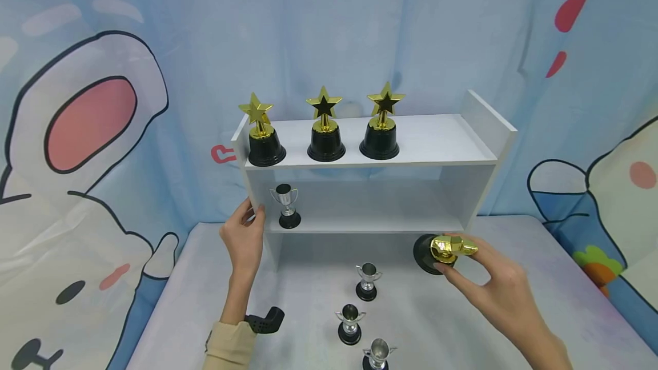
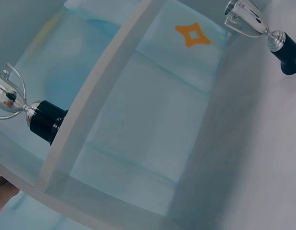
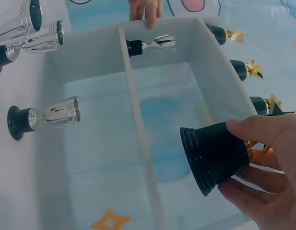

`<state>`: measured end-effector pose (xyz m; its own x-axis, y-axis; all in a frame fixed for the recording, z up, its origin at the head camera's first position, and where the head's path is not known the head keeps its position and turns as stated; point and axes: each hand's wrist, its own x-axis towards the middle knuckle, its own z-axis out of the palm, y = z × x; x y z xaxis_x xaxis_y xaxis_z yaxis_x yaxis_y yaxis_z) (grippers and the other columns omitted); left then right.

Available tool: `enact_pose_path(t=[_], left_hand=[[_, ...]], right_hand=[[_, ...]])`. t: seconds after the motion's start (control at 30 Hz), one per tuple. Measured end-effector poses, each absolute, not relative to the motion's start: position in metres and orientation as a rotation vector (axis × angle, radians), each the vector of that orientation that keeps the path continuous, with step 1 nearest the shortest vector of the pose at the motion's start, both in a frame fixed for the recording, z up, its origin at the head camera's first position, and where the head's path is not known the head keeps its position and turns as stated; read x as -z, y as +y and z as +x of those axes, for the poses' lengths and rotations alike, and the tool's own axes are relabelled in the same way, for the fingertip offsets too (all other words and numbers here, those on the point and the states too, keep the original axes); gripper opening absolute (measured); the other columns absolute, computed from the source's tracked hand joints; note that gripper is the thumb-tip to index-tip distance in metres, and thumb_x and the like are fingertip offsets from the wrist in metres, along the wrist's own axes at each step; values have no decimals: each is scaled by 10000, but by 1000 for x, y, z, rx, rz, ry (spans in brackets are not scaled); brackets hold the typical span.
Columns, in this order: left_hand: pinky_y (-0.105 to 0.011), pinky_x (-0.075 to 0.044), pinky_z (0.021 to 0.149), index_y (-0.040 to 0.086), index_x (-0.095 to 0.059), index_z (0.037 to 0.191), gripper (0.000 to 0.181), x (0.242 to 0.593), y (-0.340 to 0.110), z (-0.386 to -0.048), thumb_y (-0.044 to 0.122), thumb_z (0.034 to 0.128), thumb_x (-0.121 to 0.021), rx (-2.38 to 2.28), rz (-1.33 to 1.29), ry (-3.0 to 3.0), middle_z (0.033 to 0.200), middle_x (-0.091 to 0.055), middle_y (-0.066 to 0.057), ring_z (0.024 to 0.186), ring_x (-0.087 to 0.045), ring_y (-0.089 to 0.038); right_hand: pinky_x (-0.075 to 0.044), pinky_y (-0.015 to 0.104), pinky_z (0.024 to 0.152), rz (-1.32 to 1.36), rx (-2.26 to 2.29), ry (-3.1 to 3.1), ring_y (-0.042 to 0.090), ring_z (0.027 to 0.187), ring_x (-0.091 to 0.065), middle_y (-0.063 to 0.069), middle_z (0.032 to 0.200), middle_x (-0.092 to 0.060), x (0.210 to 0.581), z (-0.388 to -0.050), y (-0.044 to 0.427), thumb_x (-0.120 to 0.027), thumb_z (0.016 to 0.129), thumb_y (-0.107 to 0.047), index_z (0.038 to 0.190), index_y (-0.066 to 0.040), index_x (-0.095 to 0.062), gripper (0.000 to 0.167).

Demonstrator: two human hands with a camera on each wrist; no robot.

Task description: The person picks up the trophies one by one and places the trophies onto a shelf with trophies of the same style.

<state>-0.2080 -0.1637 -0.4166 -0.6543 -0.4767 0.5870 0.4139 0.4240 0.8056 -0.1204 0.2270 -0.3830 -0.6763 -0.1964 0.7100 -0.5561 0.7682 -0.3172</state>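
Note:
My right hand (image 1: 506, 287) holds a gold star trophy (image 1: 446, 249) by its gold upper part, in front of the shelf's lower right side. Its black base (image 3: 215, 153) faces the shelf in the right wrist view. At the left edge of the white shelf (image 1: 370, 222), my left hand (image 1: 244, 244) grips the side panel between thumb and fingers. One silver cup trophy (image 1: 286, 205) stands on the middle board close to that hand. Three gold star trophies with black bases, a left one (image 1: 263, 136), a middle one (image 1: 325, 127) and a right one (image 1: 381, 124), stand along the top board.
Below and in front of the shelf, three silver cups stand on the white table surface: a far cup (image 1: 367, 281), a middle cup (image 1: 350, 324) and a near cup (image 1: 378, 354). A blue cartoon-printed curtain (image 1: 205, 73) hangs behind.

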Motion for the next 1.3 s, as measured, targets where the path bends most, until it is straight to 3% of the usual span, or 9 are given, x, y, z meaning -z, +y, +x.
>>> enact_pose_path(t=[0.2,0.3,0.43,0.5,0.6,0.73,0.97,1.17,1.3], left_hand=[[-461,-642,826,-43,-729,1224,305,416,-163,-207,-9,922,-710,1366,48,-1839,1118,-748,-253,969,-765,-375],[-474,-640,826,-43,-728,1227,306,416,-163,-207,-17,922,-705,1373,50,-1835,1119,-748,-254,970,-763,-382],[-471,-640,828,-41,-729,1227,303,416,-163,-206,-10,926,-706,1375,61,-1838,1117,-748,-253,971,-764,-379],[-464,-640,828,-38,-730,1227,303,416,-163,-206,-3,926,-709,1373,73,-1841,1116,-749,-250,970,-765,-372],[-461,-640,828,-32,-732,1227,303,416,-163,-207,2,927,-708,1372,86,-1845,1115,-751,-245,962,-767,-367],[-461,-640,826,-38,-732,1226,308,415,-163,-206,-3,920,-712,1377,85,-1847,1109,-752,-246,948,-770,-364],[-462,-637,830,-34,-733,1227,309,415,-162,-207,-20,919,-710,1377,74,-1839,1096,-754,-251,947,-768,-374],[-459,-639,828,-34,-734,1224,308,415,-162,-207,-17,917,-716,1371,80,-1843,1096,-755,-245,949,-768,-373],[-437,-639,832,-33,-732,1229,313,415,-163,-206,-11,917,-719,1361,89,-1853,1104,-755,-241,957,-769,-364]], right_hand=[[-338,-36,1006,607,-697,-2250,-218,1186,-469,107,1187,-748,373,-124,231,-826,855,-440,1233,-58,-722,548],[-339,-37,1003,612,-681,-2248,-194,1169,-497,109,1192,-748,368,-126,231,-857,835,-406,1229,-53,-722,546],[-342,-39,991,608,-656,-2248,-163,1139,-530,118,1184,-751,362,-128,231,-934,578,42,1228,-50,-723,689],[-355,-34,986,621,-666,-2239,-182,1147,-519,127,1184,-751,359,-129,232,-926,595,44,1237,-48,-721,680],[-374,-28,982,642,-688,-2211,-231,1169,-479,144,1170,-754,355,-132,234,-896,806,-318,1240,-44,-718,543],[-375,-28,984,656,-713,-2169,-240,1161,-483,156,1163,-758,348,-135,236,-552,914,-682,1245,-39,-719,742],[-371,-32,973,647,-672,-2181,-252,1164,-461,160,1168,-753,332,-138,238,-898,807,-305,1259,-36,-716,557],[-371,-37,959,671,-685,-2144,-244,1166,-472,168,1165,-753,316,-142,238,-565,899,-689,1271,-39,-718,765],[-346,-49,961,656,-661,-2165,-269,1159,-433,174,1163,-748,302,-144,238,-519,888,-728,1276,-37,-713,816]])
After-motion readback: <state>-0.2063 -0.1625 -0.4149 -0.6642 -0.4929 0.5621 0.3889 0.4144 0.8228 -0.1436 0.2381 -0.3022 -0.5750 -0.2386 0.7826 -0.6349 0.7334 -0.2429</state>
